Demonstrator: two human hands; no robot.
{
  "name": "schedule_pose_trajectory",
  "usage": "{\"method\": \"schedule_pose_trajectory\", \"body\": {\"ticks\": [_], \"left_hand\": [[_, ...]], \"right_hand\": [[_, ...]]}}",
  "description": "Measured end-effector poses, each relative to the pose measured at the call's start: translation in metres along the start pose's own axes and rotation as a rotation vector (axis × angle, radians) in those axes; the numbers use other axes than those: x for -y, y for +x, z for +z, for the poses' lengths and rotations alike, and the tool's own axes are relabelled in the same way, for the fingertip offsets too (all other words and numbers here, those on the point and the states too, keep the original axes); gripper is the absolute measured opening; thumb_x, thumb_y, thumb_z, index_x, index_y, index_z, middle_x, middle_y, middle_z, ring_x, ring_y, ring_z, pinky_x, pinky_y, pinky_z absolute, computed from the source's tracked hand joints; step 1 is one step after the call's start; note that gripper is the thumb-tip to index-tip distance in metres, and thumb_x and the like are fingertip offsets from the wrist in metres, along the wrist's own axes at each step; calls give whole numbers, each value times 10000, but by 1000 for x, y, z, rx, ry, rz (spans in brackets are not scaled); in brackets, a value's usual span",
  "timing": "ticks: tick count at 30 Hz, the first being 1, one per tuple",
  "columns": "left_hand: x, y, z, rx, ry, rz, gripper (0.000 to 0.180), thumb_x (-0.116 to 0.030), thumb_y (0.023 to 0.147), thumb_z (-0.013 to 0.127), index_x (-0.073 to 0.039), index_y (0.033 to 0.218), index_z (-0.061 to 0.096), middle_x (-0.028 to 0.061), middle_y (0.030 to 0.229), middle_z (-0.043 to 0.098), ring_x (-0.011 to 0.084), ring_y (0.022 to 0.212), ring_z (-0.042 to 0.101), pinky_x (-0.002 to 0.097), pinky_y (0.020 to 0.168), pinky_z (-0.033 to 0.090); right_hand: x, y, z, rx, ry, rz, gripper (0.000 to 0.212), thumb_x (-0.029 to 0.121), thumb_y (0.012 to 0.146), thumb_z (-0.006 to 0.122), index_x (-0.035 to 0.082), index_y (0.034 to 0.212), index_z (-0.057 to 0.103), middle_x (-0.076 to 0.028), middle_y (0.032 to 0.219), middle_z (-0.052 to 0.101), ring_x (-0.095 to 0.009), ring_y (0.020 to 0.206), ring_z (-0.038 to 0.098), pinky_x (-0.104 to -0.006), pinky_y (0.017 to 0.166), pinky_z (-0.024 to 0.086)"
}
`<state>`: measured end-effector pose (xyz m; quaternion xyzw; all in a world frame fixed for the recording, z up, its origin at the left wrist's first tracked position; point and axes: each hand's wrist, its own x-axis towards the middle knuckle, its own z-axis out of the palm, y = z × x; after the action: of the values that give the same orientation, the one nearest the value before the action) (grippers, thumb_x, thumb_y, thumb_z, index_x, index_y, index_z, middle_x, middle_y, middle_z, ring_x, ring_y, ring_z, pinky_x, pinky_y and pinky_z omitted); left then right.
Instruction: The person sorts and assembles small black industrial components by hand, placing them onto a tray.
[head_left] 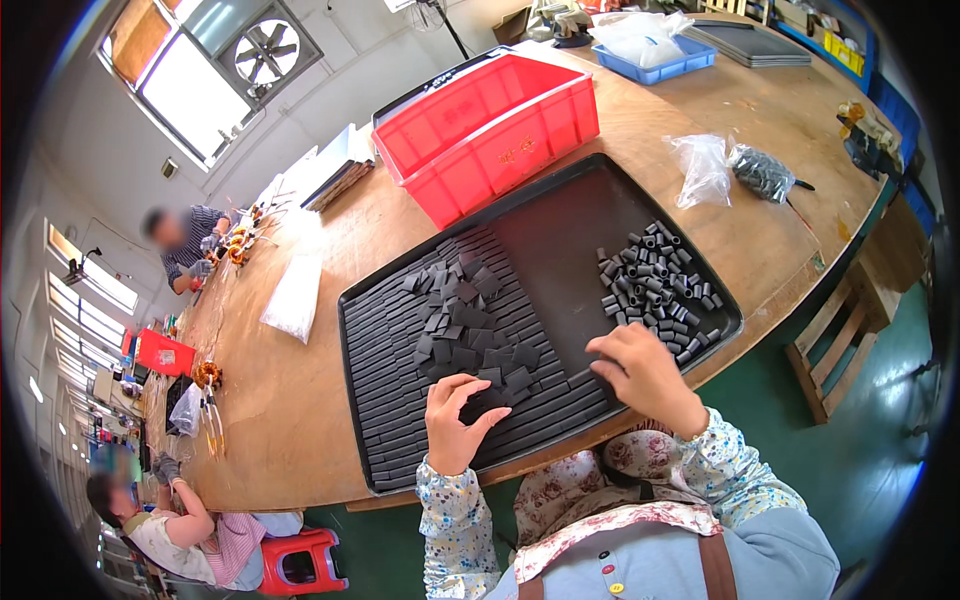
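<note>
Seeing inside the curled right hand seems impossible.

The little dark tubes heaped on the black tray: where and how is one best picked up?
Probably by its round outer wall, thumb and finger on opposite sides, coming from above. The tubes are short and hollow, many lying on their sides, crowded together; one at the edge should leave fingers more room. The right hand is nearest.
</note>
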<state>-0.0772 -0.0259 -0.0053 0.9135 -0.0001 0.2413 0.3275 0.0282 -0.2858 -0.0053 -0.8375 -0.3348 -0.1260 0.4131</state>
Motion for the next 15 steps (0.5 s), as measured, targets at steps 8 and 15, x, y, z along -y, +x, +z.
{"method": "schedule_pose_trajectory", "body": {"ticks": [8, 15], "left_hand": [[2, -7, 5, 14, -360, -238, 304, 13, 737, 810, -16, 913, 564, 12, 795, 584, 59, 637, 545, 201, 590, 482], [-14, -1, 22, 84, -664, -211, 268, 95, 829, 643, -39, 709, 444, 92, 923, 572, 98, 719, 573, 219, 629, 462]], "right_hand": [[-9, -12, -37, 228, -238, 3, 257, 38, 681, 743, 78, 907, 628, -55, 888, 581, -267, 892, 547, -376, 816, 464], [-1, -8, -23, 170, -49, 2, 216, -70, 716, 642, 37, 895, 591, -92, 872, 560, -293, 883, 542, -379, 777, 480]]}}
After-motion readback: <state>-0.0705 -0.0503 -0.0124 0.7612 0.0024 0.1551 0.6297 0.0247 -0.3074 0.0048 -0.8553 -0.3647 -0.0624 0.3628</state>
